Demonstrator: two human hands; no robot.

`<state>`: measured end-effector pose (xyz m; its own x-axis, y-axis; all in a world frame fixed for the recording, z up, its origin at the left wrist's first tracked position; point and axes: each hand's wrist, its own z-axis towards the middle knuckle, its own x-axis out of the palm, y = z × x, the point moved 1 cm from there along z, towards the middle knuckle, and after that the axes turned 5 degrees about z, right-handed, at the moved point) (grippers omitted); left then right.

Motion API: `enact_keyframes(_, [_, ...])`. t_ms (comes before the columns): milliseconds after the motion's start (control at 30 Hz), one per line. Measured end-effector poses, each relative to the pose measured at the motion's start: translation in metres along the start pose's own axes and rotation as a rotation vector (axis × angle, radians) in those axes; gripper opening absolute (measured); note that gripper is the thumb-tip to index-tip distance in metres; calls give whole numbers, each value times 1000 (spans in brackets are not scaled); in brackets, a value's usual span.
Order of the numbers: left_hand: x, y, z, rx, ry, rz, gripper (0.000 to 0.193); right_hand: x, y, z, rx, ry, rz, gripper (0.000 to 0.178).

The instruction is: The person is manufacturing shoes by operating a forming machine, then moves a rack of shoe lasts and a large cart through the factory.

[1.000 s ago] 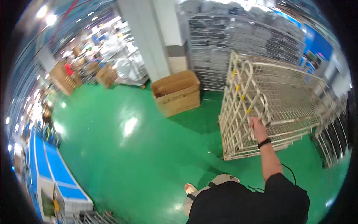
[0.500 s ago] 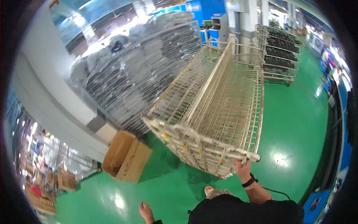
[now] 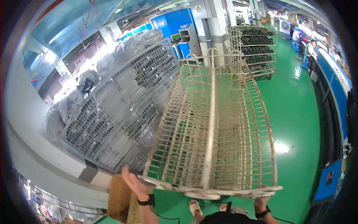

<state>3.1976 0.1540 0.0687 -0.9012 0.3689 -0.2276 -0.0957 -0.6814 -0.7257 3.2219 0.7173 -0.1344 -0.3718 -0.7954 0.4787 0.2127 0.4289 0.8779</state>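
A tall, cream-coloured wire rack cart (image 3: 210,138) with tiered wire shelves and a central top bar stands right before me. My right hand (image 3: 262,201) is closed round the right end of its near frame, which partly hides the fingers. At the near left corner, my left hand (image 3: 136,184) is raised with its fingers stretched out and holds nothing. It is close beside the frame end; I cannot tell whether it touches. Both wrists wear dark bands.
Along the left stands a grey mesh cage (image 3: 123,108) full of bagged goods. An open cardboard box (image 3: 120,199) lies by the cart's near left corner. Farther off is a loaded rack (image 3: 253,48) beside a pillar (image 3: 214,33). A blue-sided workbench line (image 3: 335,89) with a seated person runs along the right.
The cart has swung round to lie straighter ahead and is closer. My left hand has risen from low down to the cart's near left corner. My right hand keeps its hold.
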Motion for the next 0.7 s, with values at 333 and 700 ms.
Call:
enact_keyframes(333, [59, 88, 6, 273, 423, -728, 39, -90, -62, 22, -429, -538, -181, 37])
enact_keyframes(700, [136, 50, 76, 302, 271, -408, 47, 68, -21, 139, -381, -468, -180, 26])
